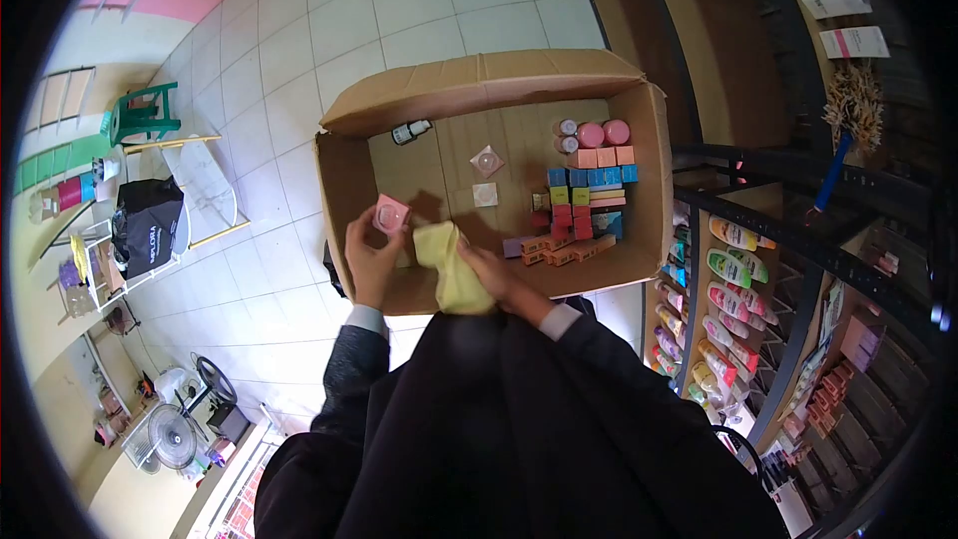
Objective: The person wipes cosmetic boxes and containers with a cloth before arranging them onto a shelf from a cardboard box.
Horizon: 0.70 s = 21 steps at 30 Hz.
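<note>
Pink square pack (388, 214) sits at the fingertips of the left hand (371, 254), pinched between thumb and fingers. Just beside it, the right hand (507, 279) clutches a yellow cloth (454, 274). Both are over a cardboard carton (489, 80), with blue boxes (596, 177) and orange boxes (561, 256) grouped toward its right side.

Small flat square pink pack (395, 208), round translucent window in face, held up tilted, window upward. Just to its right, nearer person's body: soft pale-yellow fabric cloth (455, 274), crumpled into loose folds, gripped, rounded end beside pack.
</note>
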### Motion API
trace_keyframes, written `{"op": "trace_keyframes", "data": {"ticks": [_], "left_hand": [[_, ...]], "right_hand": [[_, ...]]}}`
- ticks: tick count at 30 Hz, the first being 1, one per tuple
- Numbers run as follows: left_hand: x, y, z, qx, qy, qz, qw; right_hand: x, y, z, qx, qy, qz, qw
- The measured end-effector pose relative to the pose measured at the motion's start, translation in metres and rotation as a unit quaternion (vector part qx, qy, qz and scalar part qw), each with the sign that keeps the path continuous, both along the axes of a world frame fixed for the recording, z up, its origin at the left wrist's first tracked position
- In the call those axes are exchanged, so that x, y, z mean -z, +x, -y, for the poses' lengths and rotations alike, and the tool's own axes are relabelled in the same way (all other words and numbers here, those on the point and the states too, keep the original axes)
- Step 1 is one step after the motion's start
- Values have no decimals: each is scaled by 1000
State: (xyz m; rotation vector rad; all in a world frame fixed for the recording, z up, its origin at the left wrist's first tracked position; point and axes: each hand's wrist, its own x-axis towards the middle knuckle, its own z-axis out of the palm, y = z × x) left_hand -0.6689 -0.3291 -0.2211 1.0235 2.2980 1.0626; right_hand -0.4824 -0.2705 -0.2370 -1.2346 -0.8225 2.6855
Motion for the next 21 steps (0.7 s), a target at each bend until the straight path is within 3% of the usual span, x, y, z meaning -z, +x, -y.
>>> {"op": "trace_keyframes", "data": {"ticks": [3, 4, 5, 6, 7, 9, 10, 12, 16, 19, 21], "left_hand": [[-1, -4, -20, -5, 0, 73, 997], [-2, -1, -31, 0, 18, 117, 993], [-1, 1, -43, 3, 17, 116, 993], [2, 5, -55, 33, 9, 116, 993], [6, 9, -66, 63, 2, 117, 991], [22, 20, -88, 66, -12, 138, 988], [34, 26, -96, 66, -27, 160, 985], [67, 32, -108, 105, -63, 122, 985], [113, 53, -125, 185, -160, -18, 969], [137, 61, -125, 210, -154, -104, 960], [147, 65, -129, 231, -156, -98, 955]], "right_hand": [[41, -31, 14, 59, 87, 104, 989], [67, -34, 17, -128, 220, 102, 962], [81, -37, 17, -308, 343, 96, 882], [76, -39, 13, -328, 383, 157, 849], [80, -37, 8, -325, 383, 159, 850], [91, -21, -7, -99, 502, 282, 811], [108, -13, -11, -99, 503, 283, 811], [139, -2, -18, -20, 560, 393, 729], [134, 6, -38, -71, 548, 361, 751], [132, 3, -39, -67, 570, 363, 734], [133, 2, -38, -48, 593, 355, 721]]}}
